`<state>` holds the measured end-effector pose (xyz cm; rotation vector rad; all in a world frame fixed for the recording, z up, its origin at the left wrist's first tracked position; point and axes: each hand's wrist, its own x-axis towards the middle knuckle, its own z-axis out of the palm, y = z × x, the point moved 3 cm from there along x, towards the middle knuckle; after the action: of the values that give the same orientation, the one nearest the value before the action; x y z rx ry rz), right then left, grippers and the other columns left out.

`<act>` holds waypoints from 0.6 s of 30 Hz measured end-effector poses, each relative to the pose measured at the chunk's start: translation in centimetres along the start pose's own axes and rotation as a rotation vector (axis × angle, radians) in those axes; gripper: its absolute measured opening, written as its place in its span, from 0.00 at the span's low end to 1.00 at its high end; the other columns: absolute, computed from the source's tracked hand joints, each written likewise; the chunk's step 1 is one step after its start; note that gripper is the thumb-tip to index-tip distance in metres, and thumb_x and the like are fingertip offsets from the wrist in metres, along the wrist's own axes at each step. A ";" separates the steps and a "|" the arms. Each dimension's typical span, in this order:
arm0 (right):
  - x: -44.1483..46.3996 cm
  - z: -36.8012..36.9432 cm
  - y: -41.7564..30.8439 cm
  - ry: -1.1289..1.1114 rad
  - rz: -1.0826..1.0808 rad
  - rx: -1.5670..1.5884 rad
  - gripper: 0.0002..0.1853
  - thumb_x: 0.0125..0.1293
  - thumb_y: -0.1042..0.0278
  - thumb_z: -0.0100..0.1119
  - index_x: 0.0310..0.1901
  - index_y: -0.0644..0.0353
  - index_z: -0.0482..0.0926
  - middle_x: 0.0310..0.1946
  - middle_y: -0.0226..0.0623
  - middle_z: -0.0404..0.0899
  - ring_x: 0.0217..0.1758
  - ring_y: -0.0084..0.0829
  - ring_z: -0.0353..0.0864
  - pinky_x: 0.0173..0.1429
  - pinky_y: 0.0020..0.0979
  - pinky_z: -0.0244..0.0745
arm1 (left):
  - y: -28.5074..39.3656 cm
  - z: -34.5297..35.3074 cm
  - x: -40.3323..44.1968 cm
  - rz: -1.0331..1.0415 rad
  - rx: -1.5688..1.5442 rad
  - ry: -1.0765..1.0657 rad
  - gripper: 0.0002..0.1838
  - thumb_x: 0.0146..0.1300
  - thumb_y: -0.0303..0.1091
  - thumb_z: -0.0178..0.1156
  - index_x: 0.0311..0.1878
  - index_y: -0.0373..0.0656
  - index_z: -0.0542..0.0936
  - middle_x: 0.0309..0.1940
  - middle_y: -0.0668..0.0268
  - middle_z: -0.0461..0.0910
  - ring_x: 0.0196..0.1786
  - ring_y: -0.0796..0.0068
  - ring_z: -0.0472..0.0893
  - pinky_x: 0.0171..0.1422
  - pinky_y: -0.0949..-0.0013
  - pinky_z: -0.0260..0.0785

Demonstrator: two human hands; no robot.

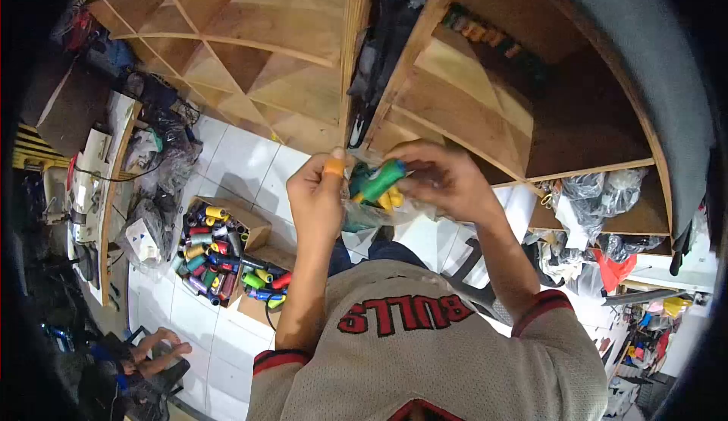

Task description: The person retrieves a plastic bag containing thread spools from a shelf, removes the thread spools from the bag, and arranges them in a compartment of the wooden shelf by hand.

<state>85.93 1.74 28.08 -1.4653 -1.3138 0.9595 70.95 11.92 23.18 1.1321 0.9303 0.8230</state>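
Observation:
A clear plastic bag (360, 215) with green and yellow thread spools inside hangs between my two hands. My left hand (318, 186) is closed on the bag's left edge, with something orange at its thumb. On the right, my right hand (447, 182) is beside a green spool (381, 182) with a blue end, at the bag's mouth. Its fingers are curled around that spool's end. Yellow spools (390, 198) lie just under the green one.
Open wooden shelves (280, 49) stand ahead; a row of spools (485, 34) sits in the right unit. Cardboard boxes (254, 227) of coloured spools are on the tiled floor at left. Beyond are a sewing machine (95, 171) and another person's bare legs (163, 353).

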 end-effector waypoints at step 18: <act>6.5 -25.8 15.3 0.914 0.326 -0.886 0.16 0.63 0.65 0.53 0.44 0.72 0.75 0.39 0.43 0.78 0.39 0.40 0.77 0.45 0.32 0.70 | -2.6 2.2 1.0 -0.016 -0.070 -0.089 0.15 0.65 0.36 0.55 0.28 0.34 0.80 0.17 0.75 0.70 0.21 0.88 0.62 0.25 0.80 0.52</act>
<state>115.57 4.69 20.65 -2.4226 -0.7960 -0.2529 73.51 11.46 20.85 1.0913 0.8293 0.7801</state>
